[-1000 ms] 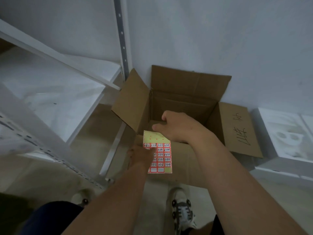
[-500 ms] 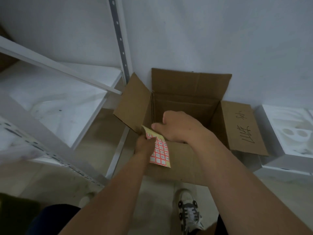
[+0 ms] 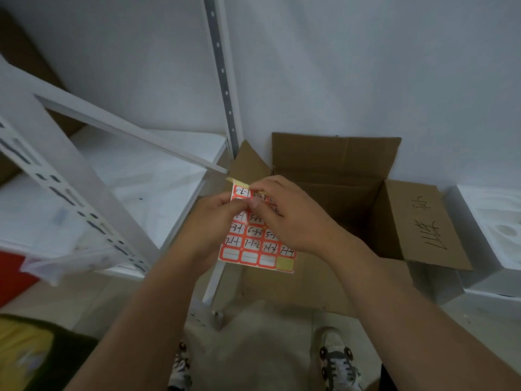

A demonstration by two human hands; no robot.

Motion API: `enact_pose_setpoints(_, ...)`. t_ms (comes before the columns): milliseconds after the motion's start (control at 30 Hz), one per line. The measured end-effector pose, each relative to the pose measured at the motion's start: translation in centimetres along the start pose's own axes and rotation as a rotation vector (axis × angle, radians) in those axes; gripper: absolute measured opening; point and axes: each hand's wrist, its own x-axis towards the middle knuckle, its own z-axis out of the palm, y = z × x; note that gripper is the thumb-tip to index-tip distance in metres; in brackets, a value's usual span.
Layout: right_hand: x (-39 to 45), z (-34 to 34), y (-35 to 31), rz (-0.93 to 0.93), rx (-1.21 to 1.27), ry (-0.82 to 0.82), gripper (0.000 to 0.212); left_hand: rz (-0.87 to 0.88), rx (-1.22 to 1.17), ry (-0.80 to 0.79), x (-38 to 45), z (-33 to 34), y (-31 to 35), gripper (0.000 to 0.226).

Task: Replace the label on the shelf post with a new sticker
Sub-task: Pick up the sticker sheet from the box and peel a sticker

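Your left hand (image 3: 214,221) grips the sticker sheet (image 3: 255,241) along its left side, thumb curled over the front face near the upper rows. Your right hand (image 3: 290,218) covers the sheet's upper right portion, its thumb and forefinger pinching at a label close to your left thumb; whether a sticker has lifted from the backing cannot be told, since the fingers hide that spot. You hold the sheet upright in front of you, facing the camera, over the near left corner of an open cardboard box (image 3: 335,176). It carries red-bordered labels with handwritten numbers, a bottom row of blank labels, and one bare yellow cell at the lower right. Its top edge is folded back, showing yellow backing.

Shelf post (image 3: 84,193), white with dark slots, runs diagonally at left, well apart from both hands. A pale rectangular patch on its face may be the existing label, but blur prevents confirmation. A second slotted upright (image 3: 222,77) stands against the wall behind the box. The box's right flap bears handwritten characters. White foam packing (image 3: 496,221) lies at far right. Your two sneakers (image 3: 338,362) stand on the floor below.
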Motion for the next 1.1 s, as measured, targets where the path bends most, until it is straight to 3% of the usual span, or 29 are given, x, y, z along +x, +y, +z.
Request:
enact_pose_setpoints(500,0.0,1.5,-1.6,-0.070,0.006,0.065,0.033,0.110,0.070,0.032,-0.8,-3.8,0.0,0.023)
enact_pose_setpoints(1100,0.0,1.6,-1.8,-0.058,0.070,0.138,0.025,0.228,0.179,0.036,-0.5,-3.3,-0.2,0.017)
